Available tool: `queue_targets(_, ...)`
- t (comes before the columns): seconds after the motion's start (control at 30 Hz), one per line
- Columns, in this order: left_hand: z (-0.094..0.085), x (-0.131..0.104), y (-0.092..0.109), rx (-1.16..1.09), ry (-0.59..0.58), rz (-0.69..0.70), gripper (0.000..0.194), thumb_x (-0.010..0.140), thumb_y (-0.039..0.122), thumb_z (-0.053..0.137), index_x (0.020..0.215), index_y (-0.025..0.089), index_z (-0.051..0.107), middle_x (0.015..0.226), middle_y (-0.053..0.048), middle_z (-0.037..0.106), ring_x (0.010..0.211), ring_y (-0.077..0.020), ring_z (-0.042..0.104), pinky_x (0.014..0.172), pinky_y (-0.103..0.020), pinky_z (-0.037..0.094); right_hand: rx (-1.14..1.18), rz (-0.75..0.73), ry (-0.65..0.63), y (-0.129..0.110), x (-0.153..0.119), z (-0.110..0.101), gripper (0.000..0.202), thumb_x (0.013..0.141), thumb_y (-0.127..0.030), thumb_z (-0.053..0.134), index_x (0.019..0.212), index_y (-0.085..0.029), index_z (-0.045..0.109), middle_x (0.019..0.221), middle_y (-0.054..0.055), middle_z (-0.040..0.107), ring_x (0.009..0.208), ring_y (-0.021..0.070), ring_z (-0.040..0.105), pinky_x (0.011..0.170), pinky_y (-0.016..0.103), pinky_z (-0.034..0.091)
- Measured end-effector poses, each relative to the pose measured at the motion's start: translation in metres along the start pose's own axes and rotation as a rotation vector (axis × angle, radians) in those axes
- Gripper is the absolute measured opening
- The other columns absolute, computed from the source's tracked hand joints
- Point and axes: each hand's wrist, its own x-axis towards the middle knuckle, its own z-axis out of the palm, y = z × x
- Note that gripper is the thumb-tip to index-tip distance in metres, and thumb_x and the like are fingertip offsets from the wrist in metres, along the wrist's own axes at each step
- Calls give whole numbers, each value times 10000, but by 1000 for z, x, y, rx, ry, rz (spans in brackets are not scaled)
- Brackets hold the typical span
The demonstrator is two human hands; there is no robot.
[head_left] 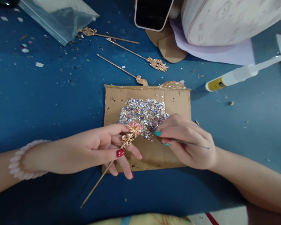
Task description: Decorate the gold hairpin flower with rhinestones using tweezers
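Between the thumb and fingers of my left hand [105, 148] is a gold hairpin [129, 137], its flower head partly pink and its long stick slanting down to the left. My right hand [189, 140] pinches a thin, dark pointed tool [188, 143], perhaps tweezers or a needle; its tip is hidden by the fingers. Those fingertips are at the lower right edge of a pile of small shiny flakes [142, 109], silver, blue and reddish. Under the pile lies a piece of cardboard [170, 157], and the hairpin's head is held over the pile's lower edge.
Beyond the cardboard lie several more gold hairpins [157, 63]. A glue bottle [217, 83] with a long nozzle rests at the right. At the back are a plastic bag [61, 22], a phone [153, 14] and a white rounded case [234, 22]. Scraps dot the blue table [49, 103].
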Motion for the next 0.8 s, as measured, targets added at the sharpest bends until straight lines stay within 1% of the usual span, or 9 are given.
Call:
queue_targets(0.1, 1, 1, 1, 17, 9, -17, 356, 1293, 397, 744, 1642, 457, 714, 1515, 9, 868, 1193, -161, 937, 934, -156, 696, 0, 18, -13, 0, 0, 0, 90, 1248, -180, 642, 1195, -212, 708, 1015, 73, 866, 905, 206, 873, 811, 357, 710)
queue_targets(0.2, 1, 2, 3, 37, 15, -45, 314, 1285, 424, 758, 1595, 414, 715, 1497, 4, 872, 1186, -161, 935, 934, -166, 696, -3, 18, -14, 0, 0, 0, 84, 1249, -187, 642, 1208, -215, 711, 1015, 75, 865, 898, 210, 871, 798, 366, 707)
queue_targets(0.5, 2, 2, 5, 54, 33, -74, 347, 1276, 486, 764, 1612, 423, 705, 1463, -6, 877, 1173, -174, 932, 918, -190, 688, 17, 2, -29, 0, 0, -1, 90, 1253, -189, 628, 1202, -199, 700, 998, 81, 857, 917, 209, 869, 818, 354, 696)
queue_targets(0.67, 4, 1, 3, 64, 41, -72, 418, 1262, 513, 779, 1648, 390, 674, 1463, -56, 869, 1181, -226, 935, 913, -246, 703, 22, 17, -30, 0, 1, -1, 77, 1238, -171, 647, 1206, -203, 710, 1013, 81, 857, 917, 212, 863, 821, 357, 698)
queue_targets(0.8, 4, 1, 2, 69, 37, -73, 484, 1270, 518, 761, 1716, 395, 621, 1481, -77, 861, 1193, -240, 930, 918, -268, 701, 39, 20, -41, 0, 1, -2, 67, 1230, -170, 657, 1226, -201, 717, 1026, 83, 868, 912, 214, 859, 813, 362, 700)
